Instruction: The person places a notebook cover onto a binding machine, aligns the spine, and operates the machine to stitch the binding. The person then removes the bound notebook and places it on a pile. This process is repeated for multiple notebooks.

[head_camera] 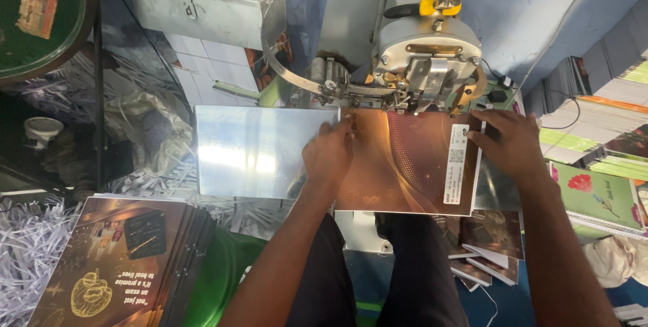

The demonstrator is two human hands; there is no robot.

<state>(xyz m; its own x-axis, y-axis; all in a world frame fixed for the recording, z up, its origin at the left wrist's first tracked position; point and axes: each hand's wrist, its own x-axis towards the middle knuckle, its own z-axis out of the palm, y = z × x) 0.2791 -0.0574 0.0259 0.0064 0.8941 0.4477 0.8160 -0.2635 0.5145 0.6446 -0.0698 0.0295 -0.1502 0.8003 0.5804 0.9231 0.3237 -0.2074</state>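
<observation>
Head view: brown notebook [405,165] lies flat on the metal plate [256,151], spine edge under the stitching machine head [425,57]. Left hand [329,155] presses it palm-down, fingers loosely curled; right hand [509,141] flat and open on its right edge. Risk: left fingertips sit close to the head and could get pinched; uneven pressure could skew the notebook.
</observation>
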